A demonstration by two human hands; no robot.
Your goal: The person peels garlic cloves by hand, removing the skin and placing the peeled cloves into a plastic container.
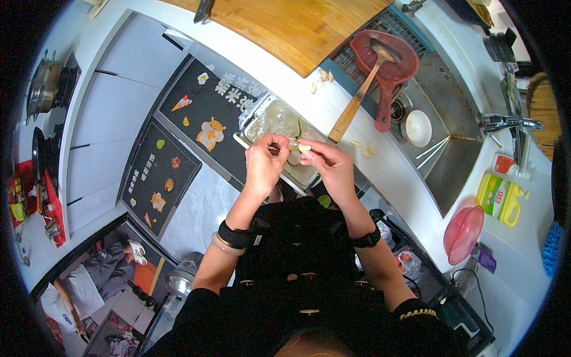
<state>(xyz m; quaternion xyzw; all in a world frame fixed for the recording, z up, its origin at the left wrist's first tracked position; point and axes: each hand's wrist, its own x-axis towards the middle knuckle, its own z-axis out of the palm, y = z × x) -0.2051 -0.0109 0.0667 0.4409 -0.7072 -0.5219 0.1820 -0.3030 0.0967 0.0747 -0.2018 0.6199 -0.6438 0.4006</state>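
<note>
Both my hands meet over a white bin [303, 184] lined with clear plastic, with scraps inside. Between the fingertips of my right hand [331, 164] is a pale garlic clove [304, 147]. My left hand [265, 161] pinches a bit of papery garlic skin [293, 143] right beside that clove. On the white counter edge [312, 100] past my hands lie some unpeeled garlic pieces [326, 76]. Several pale cloves [368, 150] rest on the counter near the sink.
A wooden cutting board [294, 31] with a knife [203, 10] lies ahead. Right of it are a red strainer-like pan [384, 51], a wood-handled spatula [350, 117] and a sink [459, 178] holding a white bowl [419, 128]. Another person [84, 290] sits at lower left.
</note>
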